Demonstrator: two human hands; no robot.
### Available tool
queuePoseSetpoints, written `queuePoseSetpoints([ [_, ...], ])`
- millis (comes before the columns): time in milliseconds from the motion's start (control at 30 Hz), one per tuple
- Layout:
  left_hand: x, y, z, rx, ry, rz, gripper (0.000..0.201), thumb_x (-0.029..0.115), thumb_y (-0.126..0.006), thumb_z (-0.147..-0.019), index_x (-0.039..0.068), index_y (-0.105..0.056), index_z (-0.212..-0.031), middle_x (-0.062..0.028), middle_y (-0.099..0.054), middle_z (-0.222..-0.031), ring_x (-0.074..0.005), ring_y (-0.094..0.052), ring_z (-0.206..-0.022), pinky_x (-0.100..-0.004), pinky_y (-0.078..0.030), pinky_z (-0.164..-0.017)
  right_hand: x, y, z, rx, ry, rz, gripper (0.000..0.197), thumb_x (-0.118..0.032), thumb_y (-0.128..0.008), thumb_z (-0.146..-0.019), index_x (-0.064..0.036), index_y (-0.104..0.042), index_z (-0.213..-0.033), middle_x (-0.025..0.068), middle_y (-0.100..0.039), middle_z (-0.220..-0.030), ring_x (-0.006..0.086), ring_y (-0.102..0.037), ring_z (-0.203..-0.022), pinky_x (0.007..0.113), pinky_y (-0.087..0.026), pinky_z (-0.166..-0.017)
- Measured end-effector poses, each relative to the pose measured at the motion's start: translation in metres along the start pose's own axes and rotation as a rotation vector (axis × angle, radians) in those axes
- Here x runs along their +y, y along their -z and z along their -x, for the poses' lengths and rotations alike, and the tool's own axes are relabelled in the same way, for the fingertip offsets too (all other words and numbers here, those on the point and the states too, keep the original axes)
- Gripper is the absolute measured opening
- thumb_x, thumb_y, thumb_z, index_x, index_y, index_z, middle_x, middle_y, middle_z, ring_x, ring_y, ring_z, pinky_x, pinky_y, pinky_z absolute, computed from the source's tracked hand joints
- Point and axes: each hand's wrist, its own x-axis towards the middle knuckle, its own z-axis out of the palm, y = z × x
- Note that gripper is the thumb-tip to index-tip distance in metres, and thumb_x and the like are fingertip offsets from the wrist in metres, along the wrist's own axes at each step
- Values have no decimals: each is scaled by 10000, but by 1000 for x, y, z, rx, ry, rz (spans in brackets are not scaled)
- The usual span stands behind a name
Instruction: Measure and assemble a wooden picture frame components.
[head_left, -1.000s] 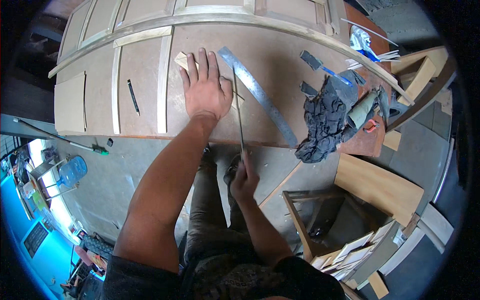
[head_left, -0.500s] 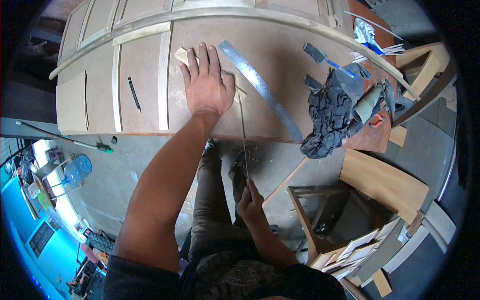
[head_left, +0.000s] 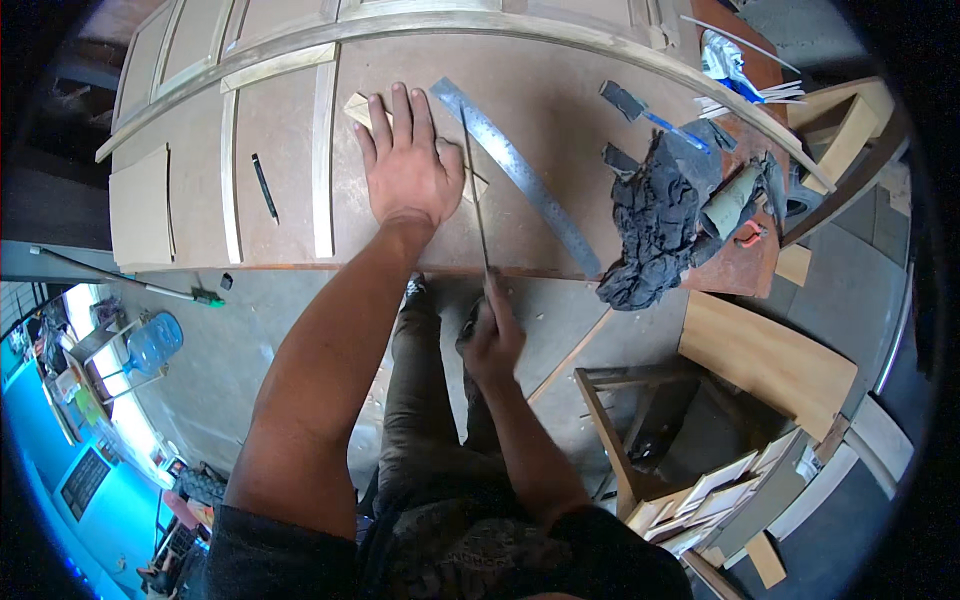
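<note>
My left hand lies flat, fingers slightly spread, pressing a short light wood strip onto the table. Most of that strip is hidden beneath the hand; its other end peeks out past my thumb. My right hand is closed round the handle end of a thin saw, whose narrow blade, seen edge-on, crosses the strip's end just right of my left thumb. The handle itself is mostly covered by my fingers. A steel ruler lies slantwise to the right, with the blade's tip over its upper part.
Left on the table are a black pen and a pale wood frame piece. A long curved wood strip spans the back. Crumpled dark cloth and a blue-handled brush lie right. A wooden frame stands below right.
My right hand has pushed the saw forward, away from my body, so its blade now reaches farther over the table. My left hand stays pressed on the strip.
</note>
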Motion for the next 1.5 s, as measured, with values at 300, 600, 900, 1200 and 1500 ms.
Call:
queuePoseSetpoints([
  [300,8,1,4,-22,2,27,754,357,-442,-947,24,-353,-1618,-179,-261,-1719,-437,-161,-1595,-589,-94,-1297,-3,44,109,-35,-36,46,364,-39,-500,-1068,30,-602,-1410,255,-730,-1149,309,-753,-906,344,-563,-749],
  [600,9,-2,0,-26,16,23,749,351,-447,-948,23,-358,-1615,-174,-259,-1719,-436,-161,-1595,-591,-100,-1296,9,20,58,42,29,62,378,-82,-504,-1077,25,-594,-1428,287,-709,-1252,359,-734,-1131,392,-577,-886],
  [900,5,-3,3,-17,10,8,752,348,-442,-948,23,-350,-1619,-173,-259,-1719,-430,-165,-1595,-587,-94,-1297,-13,13,3,-62,-157,29,383,-87,-526,-1073,77,-584,-1414,330,-704,-1203,391,-743,-1085,405,-585,-893],
  [1200,5,0,1,2,7,16,740,349,-440,-950,19,-370,-1609,-178,-275,-1712,-428,-172,-1594,-588,-94,-1296,-5,-1,-6,12,-12,78,376,-97,-515,-1081,53,-581,-1420,298,-714,-1210,388,-761,-988,401,-599,-812],
  [1500,6,5,0,-2,18,7,742,363,-432,-964,18,-358,-1616,-175,-264,-1719,-422,-164,-1599,-586,-86,-1297,6,19,75,-3,36,96,400,-110,-499,-1086,42,-566,-1450,281,-703,-1272,403,-736,-1100,406,-583,-892],
])
